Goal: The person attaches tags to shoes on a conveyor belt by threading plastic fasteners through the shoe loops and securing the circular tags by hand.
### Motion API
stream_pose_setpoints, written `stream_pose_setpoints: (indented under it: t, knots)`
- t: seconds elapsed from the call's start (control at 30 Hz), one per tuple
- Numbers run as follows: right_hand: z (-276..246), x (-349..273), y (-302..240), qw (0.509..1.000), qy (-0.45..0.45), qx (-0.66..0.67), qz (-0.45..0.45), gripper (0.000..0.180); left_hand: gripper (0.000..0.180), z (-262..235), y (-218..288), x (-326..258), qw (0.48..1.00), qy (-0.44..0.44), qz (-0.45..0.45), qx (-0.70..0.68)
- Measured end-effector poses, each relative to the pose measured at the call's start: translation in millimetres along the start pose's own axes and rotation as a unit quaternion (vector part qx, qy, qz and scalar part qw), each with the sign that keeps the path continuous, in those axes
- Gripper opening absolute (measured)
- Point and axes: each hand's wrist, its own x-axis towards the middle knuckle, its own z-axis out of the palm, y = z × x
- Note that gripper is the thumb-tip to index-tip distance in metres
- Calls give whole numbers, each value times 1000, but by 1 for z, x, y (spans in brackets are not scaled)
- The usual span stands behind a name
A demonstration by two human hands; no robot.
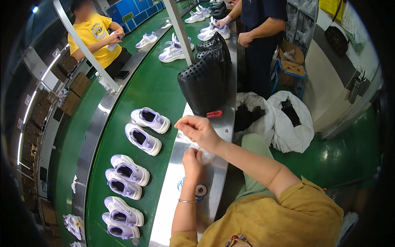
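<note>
A crumpled, clear plastic film [207,156] lies on the brushed silver metal tabletop [170,206], between its left and right edges, just beside the bare left hand [192,162] and below the bare right hand [200,132]; it looks light, limp and slippery, probably easy to crease or tear — a loose edge pinched between thumb and forefinger should serve better than a fistful. The left grip is narrow, thumb near the curled fingers; the right grip is narrow too, fingertips drawn together above the tabletop's left edge; whether either holds a piece of the film I cannot tell.

Nearer the wearer, inboard of the right edge, sits a small blue-and-white round roll [200,191], with thin blue loops [181,184] to its left; farther along, a small red plastic-looking tool [214,114] lies at the foot of tall black perforated boot-shaped forms [201,88] — these fill much of the tabletop's width and block reach that way. Past the left edge, white-and-lilac sneakers [142,139] stand on the green conveyor belt [164,99]; beyond the right edge, white woven-looking sacks [298,138] hold black material.
</note>
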Motion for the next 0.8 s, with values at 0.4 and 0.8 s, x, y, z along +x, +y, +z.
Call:
stream_pose_setpoints:
  t: [0.4, 0.8]
  knots:
    - [15, 27, 43, 999, 27, 40, 15, 13, 11, -21, -63, 20, 1000, 16, 4, -2]
    - [115, -14, 285, 943, -144, -166, 249, 10, 10, -150, -320, -6, 983, 95, -152, -46]
